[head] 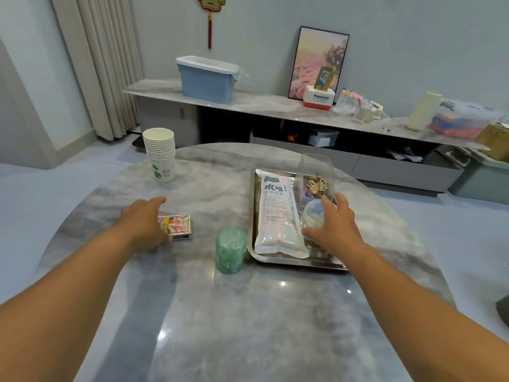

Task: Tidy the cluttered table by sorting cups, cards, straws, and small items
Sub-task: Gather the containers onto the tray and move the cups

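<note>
A stack of white paper cups (159, 153) stands upright at the far left of the round marble table (220, 312), the bottom cup printed with a green leaf design. Nearer the person, the left hand (143, 223) lies over the left end of a small box of cards (177, 227), which rests flat on the tabletop; the fingers reach forward with only a slight bend and the thumb lies along the near side of the box, but whether they have closed on it cannot be told. To the right of the box, apart from it, a stack of green see-through plastic cups (230, 249) stands mouth down, just beside the near left corner of a metal tray (252, 216). On the tray's left half lies a long white packet of straws (278, 213), its printed end pointing away from the person. Right of the packet, at the tray's far side, a clear plastic box (316, 172) stands upright with a bunch of gold-coloured keys (315, 184) in it. In front of that box the right hand (334, 224) rests with spread, gently curved fingers over a clear plastic dome-shaped lid (314, 213), the thumb low on its near side, cupping it rather than clenching it.
</note>
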Demonstrator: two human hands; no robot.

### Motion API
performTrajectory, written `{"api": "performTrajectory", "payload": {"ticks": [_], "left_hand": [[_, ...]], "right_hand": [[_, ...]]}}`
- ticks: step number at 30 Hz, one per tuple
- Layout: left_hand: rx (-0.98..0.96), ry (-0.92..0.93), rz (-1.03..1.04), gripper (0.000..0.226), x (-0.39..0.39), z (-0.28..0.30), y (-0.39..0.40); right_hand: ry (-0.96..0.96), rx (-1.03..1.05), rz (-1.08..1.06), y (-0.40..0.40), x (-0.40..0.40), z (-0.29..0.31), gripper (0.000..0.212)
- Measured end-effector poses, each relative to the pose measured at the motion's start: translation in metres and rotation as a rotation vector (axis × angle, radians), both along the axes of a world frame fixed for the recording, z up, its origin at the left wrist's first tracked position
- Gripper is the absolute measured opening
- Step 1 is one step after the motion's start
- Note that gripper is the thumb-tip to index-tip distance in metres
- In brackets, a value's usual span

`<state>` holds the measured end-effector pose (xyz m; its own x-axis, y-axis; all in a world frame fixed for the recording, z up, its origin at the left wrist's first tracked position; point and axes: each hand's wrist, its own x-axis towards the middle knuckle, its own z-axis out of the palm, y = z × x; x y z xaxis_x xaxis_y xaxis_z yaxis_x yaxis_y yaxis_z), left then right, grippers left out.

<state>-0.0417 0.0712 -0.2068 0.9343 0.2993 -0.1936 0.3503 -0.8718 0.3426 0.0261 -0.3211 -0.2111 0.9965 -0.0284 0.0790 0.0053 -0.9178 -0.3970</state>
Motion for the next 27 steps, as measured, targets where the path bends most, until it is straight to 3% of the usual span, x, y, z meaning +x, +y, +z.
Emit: {"api": "performTrajectory", "payload": {"ticks": [5,12,17,20,23,27], "left_hand": [[-0.168,0.041,0.013,0.103,-0.007,-0.029,0.017],[-0.241,-0.088,0.011,0.085,0.004,-0.039,0.007],[-0.248,-0.179,0.007,0.077,0.004,-0.022,-0.007],[-0.378,-0.381,-0.055,0.074,0.007,0.017,-0.03],[-0.386,-0.469,-0.23,0.074,0.007,0.051,-0.069],[-0.416,-0.551,-0.319,0.077,0.006,0.051,-0.111]], "right_hand": [[-0.102,0.12,-0.023,0.002,0.003,-0.012,0.061],[-0.22,-0.015,-0.018,0.007,0.001,-0.004,0.053],[-0.346,0.222,0.09,0.037,-0.003,0.018,0.03],[-0.092,0.561,0.193,0.068,-0.015,0.043,0.028],[0.238,0.913,0.205,0.095,-0.023,0.056,0.031],[0.266,1.033,0.098,0.097,-0.018,0.059,0.029]]}}
